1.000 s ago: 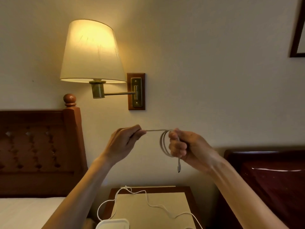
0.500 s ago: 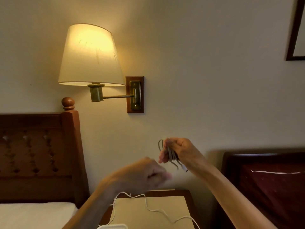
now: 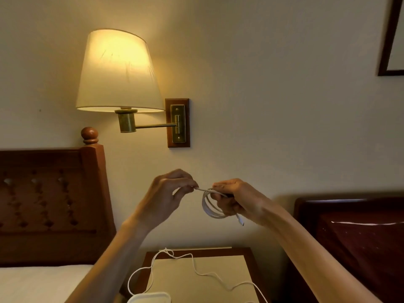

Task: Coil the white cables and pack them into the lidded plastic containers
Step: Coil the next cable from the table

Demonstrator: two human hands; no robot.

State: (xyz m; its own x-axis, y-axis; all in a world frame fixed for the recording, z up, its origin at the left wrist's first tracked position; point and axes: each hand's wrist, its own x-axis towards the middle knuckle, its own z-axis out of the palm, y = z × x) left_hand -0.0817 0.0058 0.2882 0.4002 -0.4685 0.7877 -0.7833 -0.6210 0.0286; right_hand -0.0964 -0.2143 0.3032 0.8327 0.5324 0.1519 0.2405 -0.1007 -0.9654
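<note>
A white cable (image 3: pixel 208 207) is wound into a small coil in front of the wall, with its plug end hanging down at the right. My right hand (image 3: pixel 238 201) grips the coil through its loops. My left hand (image 3: pixel 168 194) pinches the cable's free end just left of the coil, pulled taut. A second white cable (image 3: pixel 194 266) lies loose in curves on the nightstand (image 3: pixel 244 254) below. The lid of a white plastic container (image 3: pixel 149 298) shows at the bottom edge; the rest of it is out of frame.
A lit wall lamp (image 3: pixel 119 71) hangs above the hands on a brass arm. A wooden headboard (image 3: pixel 50 202) and white bed stand at left, a dark red bed (image 3: pixel 360 241) at right. A picture frame (image 3: pixel 391 40) hangs top right.
My left hand dropped toward the nightstand, then came back up and again pinches the cable end beside the coil. The right hand kept hold of the coil throughout.
</note>
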